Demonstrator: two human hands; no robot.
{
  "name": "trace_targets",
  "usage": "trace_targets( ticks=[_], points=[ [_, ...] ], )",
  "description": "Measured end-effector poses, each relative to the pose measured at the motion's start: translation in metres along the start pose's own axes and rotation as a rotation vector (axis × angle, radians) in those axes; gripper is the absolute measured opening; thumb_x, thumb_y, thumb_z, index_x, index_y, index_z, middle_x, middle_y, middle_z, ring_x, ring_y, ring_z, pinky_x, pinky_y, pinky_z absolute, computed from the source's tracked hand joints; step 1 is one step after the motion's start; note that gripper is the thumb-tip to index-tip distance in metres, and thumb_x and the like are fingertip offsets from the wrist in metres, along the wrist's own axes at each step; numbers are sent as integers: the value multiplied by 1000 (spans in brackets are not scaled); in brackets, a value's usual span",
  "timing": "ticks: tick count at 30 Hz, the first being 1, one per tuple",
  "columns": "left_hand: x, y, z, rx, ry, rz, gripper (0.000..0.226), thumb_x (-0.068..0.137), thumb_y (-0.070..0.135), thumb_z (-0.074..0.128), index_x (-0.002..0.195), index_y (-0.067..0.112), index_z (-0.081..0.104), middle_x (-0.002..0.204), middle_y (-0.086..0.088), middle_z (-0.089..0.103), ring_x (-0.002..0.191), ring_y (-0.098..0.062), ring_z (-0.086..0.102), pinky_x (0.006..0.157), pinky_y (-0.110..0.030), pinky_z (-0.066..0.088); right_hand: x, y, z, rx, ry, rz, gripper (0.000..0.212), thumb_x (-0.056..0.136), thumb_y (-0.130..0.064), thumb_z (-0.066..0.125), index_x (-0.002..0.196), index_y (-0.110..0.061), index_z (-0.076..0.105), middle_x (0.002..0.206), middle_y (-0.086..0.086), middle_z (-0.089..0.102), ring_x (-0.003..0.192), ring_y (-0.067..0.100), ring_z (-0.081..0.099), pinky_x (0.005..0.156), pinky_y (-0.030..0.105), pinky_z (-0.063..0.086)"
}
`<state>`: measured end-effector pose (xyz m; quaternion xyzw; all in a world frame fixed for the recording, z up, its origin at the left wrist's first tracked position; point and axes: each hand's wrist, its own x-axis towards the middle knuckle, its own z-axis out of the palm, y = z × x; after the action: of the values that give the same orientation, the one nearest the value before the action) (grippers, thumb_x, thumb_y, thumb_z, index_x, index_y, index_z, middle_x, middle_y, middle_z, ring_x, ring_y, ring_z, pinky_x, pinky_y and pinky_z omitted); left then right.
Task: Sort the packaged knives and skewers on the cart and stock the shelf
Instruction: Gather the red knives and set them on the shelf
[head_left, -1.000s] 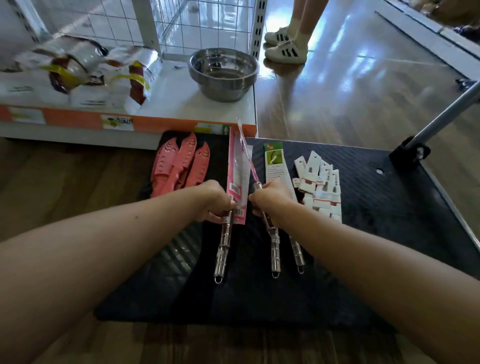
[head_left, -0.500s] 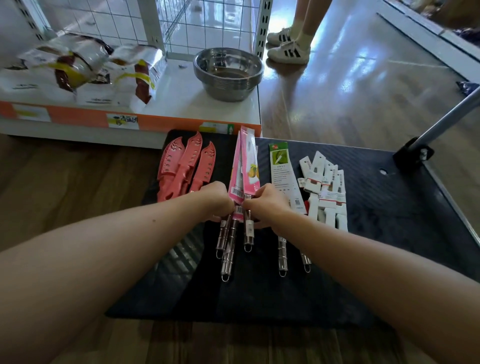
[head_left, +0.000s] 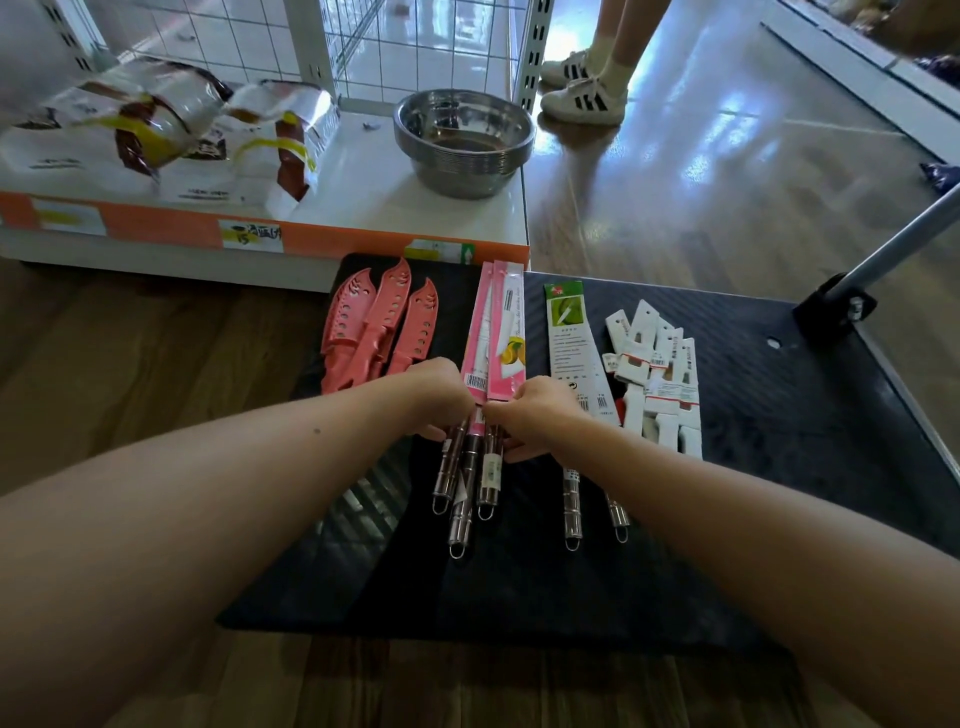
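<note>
The pink-carded knives (head_left: 496, 338) lie in a tight bundle on the black cart (head_left: 779, 415), cards pointing toward the shelf and steel handles toward the camera. The left hand (head_left: 436, 397) presses in from the left side of the bundle and the right hand (head_left: 535, 415) from the right side, both where the cards meet the handles. The fingers of both hands are curled inward around the bundle; the fingertips are hidden beneath and behind it, so how firmly they clamp cannot be told. Three steel handles stick out below the hands, their end loops free on the cart.

Just right of the bundle lies the green-topped knife card (head_left: 571, 343), partly under the right wrist, with two more steel handles (head_left: 571, 514) showing past the forearm. Further right, a loose heap of white-carded knives (head_left: 657, 374) overlaps itself. Left of the bundle, three red knife sheaths (head_left: 374, 332) lie fanned near the cart's left edge.

The near half of the cart is bare black mat, as is its right side up to the handle post (head_left: 841, 296). The cart's far edge butts against the white shelf (head_left: 363, 171), which carries bagged goods (head_left: 156, 135) on the left and a stack of steel bowls (head_left: 462, 140) near its right corner, with bare shelf between them. Another person's shoes (head_left: 582, 93) stand on the shiny floor beyond
</note>
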<state>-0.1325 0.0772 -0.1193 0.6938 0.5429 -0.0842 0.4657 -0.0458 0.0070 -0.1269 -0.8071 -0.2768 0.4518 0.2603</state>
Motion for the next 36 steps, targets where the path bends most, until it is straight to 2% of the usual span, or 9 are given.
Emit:
trace_targets(
  ticks=[6,12,16,22,25,28,31,34,36],
  points=[
    [-3,-1,0,63,-32,43,31,92,9,54,123,7,56,114,-11,60,97,-19,57,81,-27,52,2,2,1,-8,3,-10,24,89,-22,61,106,-6,64,102,10,68,80,18,67,60,26,59],
    [-4,-3,2,221,-37,66,31,88,9,58,119,7,58,99,-8,58,89,-20,59,80,-26,52,2,2,-3,-87,-13,0,16,90,-24,58,97,-10,61,76,4,63,62,14,63,50,22,55],
    [-5,-2,4,307,-40,65,31,86,10,61,116,7,58,109,-10,64,91,-20,61,80,-25,51,2,2,-5,-159,-13,-2,12,92,-23,54,89,-11,57,68,3,59,55,12,59,49,22,54],
    [-6,1,4,321,-71,68,28,88,10,56,116,7,58,82,-5,56,74,-16,55,56,-20,46,2,1,-6,-255,-5,-37,17,93,-27,53,92,-11,56,69,3,56,55,12,57,48,21,52],
    [-4,4,2,294,-111,92,35,91,11,54,126,11,54,109,-9,62,95,-20,60,80,-26,54,3,0,-6,-302,19,-84,20,93,-28,53,94,-9,59,66,4,56,53,11,56,54,23,54],
    [-2,4,1,323,-125,107,35,92,12,52,126,11,53,103,-8,60,89,-19,58,84,-28,53,5,2,-6,-356,41,-140,18,93,-26,52,95,-10,59,65,4,56,55,13,57,58,26,55],
    [-4,4,0,512,-57,171,33,91,13,52,123,10,54,85,-4,56,75,-17,54,62,-23,48,7,3,-8,-406,67,-174,19,91,-31,55,87,-13,60,71,3,57,65,16,59,65,29,56],
    [-8,7,-3,679,104,288,30,90,11,50,119,8,57,94,-6,59,80,-20,54,67,-26,46,11,1,-10,-456,137,-210,24,89,-36,56,73,-18,57,79,4,60,72,18,59,66,33,53],
    [-7,8,-6,683,134,316,27,91,13,51,116,8,59,97,-7,59,83,-21,56,69,-28,47,12,-2,-11,-477,179,-223,25,87,-37,57,87,-12,63,86,6,63,77,21,60,64,32,49]
  ],
)
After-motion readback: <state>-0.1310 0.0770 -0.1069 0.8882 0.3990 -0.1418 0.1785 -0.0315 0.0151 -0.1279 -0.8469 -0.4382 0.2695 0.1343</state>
